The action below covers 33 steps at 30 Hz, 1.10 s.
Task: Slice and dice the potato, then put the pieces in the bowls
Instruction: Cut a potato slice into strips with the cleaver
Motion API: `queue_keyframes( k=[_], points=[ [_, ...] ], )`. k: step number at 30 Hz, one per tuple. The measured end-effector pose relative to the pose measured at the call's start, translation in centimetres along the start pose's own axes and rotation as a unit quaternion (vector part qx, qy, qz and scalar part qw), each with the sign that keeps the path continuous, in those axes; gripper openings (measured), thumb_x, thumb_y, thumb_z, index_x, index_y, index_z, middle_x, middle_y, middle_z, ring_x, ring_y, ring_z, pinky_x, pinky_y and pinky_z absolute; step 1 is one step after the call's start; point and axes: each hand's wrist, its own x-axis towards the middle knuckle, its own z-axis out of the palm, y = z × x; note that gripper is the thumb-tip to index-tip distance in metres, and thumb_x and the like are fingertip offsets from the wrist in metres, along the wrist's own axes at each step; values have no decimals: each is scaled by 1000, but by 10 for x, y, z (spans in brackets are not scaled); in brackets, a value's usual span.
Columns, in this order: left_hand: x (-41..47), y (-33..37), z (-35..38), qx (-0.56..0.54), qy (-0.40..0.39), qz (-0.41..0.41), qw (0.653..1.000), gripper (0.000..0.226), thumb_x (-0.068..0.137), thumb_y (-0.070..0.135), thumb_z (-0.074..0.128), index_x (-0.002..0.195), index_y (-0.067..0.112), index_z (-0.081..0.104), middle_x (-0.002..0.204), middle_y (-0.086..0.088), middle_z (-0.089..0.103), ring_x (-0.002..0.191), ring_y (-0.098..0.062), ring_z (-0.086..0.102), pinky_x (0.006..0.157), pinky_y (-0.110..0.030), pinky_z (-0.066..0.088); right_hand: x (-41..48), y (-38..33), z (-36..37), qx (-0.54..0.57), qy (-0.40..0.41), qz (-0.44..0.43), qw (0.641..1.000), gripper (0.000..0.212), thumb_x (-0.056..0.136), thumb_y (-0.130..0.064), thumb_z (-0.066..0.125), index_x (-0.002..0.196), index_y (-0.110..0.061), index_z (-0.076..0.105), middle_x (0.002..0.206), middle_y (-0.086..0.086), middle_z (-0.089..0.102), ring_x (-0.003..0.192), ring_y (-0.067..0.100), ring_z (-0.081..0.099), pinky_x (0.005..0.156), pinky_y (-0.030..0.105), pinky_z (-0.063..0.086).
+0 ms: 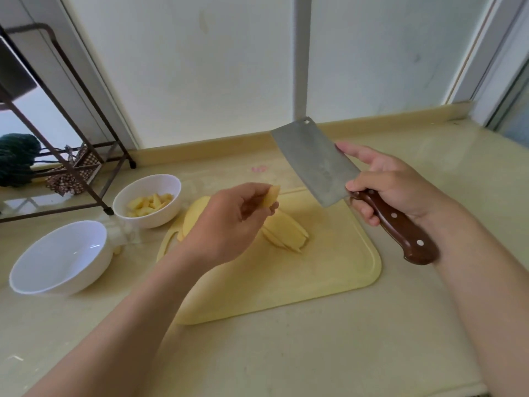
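Potato slices (286, 232): fanned under left grip (229, 222), undiced (bowl (163, 217) holds dice (148, 202)).
Left grip: pinches one slice (272, 196).
Right grip (392, 187): clasps cleaver (315, 161).

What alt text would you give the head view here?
The left hand pinches a potato slice above a yellow cutting board while the right hand holds a cleaver raised. More slices lie on the board; beside it, one white bowl holds potato pieces, a second bowl is empty.
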Motion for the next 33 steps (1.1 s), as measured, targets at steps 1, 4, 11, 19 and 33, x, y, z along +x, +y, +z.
queue_keyframes(
  k=[1,4,11,19,33],
  points=[
    [2,-2,-1,97,-23,43,994,30,95,1,59,120,16,67,107,7,73,100,-6,67,91,-11,48,0,0,-1,-1,3,-1,1000,70,97,9,49,154,-31,45,54,10,49,39,17,48,34,26,40],
    [10,-6,-1,248,-88,144,954,33,94,1,59,123,16,67,112,8,67,102,-7,62,90,-13,46,1,1,-4,0,9,-5,1000,70,97,10,49,155,-30,43,52,8,50,38,17,48,34,26,40],
    [19,0,11,-1,-63,80,995,32,91,2,59,121,15,62,102,-7,66,97,-17,65,88,-25,52,2,3,-6,-2,10,-11,1000,71,96,9,51,155,-31,44,61,12,52,41,19,50,36,27,41],
    [18,2,13,-257,-3,-114,960,31,92,-16,52,115,4,59,97,-24,64,92,-40,69,81,-42,56,2,3,-6,-11,9,-15,1000,73,94,8,52,156,-30,42,63,11,57,44,20,51,38,28,42],
    [20,-5,9,0,-2,-129,992,15,89,10,69,100,20,72,75,-1,54,58,-7,47,53,-19,40,2,3,-1,-25,5,-13,1000,74,95,11,50,158,-27,39,51,2,54,40,17,50,35,28,42]
  ],
)
